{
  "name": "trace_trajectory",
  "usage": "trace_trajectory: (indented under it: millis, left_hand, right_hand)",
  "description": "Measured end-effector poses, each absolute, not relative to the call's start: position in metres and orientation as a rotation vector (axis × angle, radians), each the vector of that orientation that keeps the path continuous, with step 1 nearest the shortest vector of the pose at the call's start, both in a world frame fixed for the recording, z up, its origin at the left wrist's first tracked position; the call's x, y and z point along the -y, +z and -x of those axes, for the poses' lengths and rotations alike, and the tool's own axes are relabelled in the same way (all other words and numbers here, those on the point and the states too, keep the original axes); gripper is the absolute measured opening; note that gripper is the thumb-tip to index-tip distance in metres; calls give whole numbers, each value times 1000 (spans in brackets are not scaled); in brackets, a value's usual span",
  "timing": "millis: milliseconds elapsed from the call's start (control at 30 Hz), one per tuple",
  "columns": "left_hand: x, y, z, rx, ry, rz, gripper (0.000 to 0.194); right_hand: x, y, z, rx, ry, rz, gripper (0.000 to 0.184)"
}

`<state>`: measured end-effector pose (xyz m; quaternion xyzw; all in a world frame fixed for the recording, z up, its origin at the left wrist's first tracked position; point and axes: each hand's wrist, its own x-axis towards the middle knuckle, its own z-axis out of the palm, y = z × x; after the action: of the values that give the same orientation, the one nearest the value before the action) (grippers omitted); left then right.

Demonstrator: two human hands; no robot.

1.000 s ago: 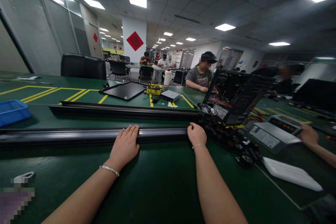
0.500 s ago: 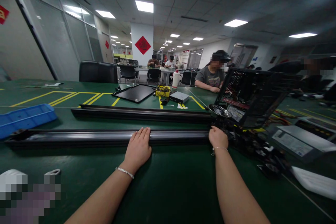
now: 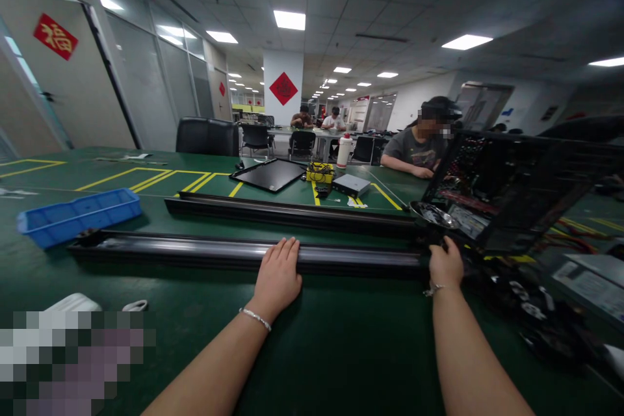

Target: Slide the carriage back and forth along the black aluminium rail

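Observation:
A long dark metal rail lies across the green table in front of me. My left hand rests flat on the rail's near side, fingers stretched out together. My right hand is at the rail's right end, fingers curled over it beside an open computer case. A second dark rail lies parallel just behind the first.
A blue plastic bin stands at the left by the rail's far end. A black flat panel, a yellow box and a grey box lie farther back. A person sits behind the case. Loose parts lie at the right.
The view has swung to the left, so the rails, my hands and the computer case sit further right in frame. My hands keep their places on the rail.

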<state>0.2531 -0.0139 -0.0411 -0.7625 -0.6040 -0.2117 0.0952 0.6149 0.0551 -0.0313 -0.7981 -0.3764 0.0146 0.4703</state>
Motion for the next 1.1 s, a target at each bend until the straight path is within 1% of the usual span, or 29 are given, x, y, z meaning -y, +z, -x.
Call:
trace_trajectory:
  millis: [67,133,333,500,567,633,733,800,867,967,1033,1100]
  left_hand:
    - [14,-41,-253,1794,-634,2263,62]
    - [15,-41,-254,1796,-636,2270,63]
    - [14,-38,-254,1820,-644,2290,66]
    - [15,-38,-256,1859,-650,2293,64]
    - [15,-37,-256,1869,-648,2300,63]
    - [14,-34,-254,1871,-636,2324,59]
    - [4,-21,-237,1831,-568,2422,48]
    - [-7,-6,-209,1763,-508,2441,47]
    - [-15,9,-163,1768,-484,2252,48]
    - [-15,24,-66,1873,-412,1909,51]
    - [-6,26,5,1992,-386,1647,55]
    - [8,23,66,2139,-437,1389,62]
  right_hand:
    - [-52,-27,-607,928,126,2028,52]
    - [-48,-24,-595,965,97,2094,48]
    - [-41,-18,-556,1253,-392,1885,49]
    - [-36,-13,-504,1510,-529,1814,51]
    - [-32,-13,-476,1685,-527,1765,55]
    - [-28,-14,-452,1884,-446,1746,56]
    - [-26,-16,-434,2191,-150,1787,51]
    - [-26,-15,-432,2247,-56,1831,50]
    - [-27,-14,-433,2247,-48,1856,49]
    - [-26,-12,-434,2249,-66,1863,49]
    - [-27,-12,-434,2251,-79,1857,49]
    - [-27,-14,-434,2251,-95,1851,49]
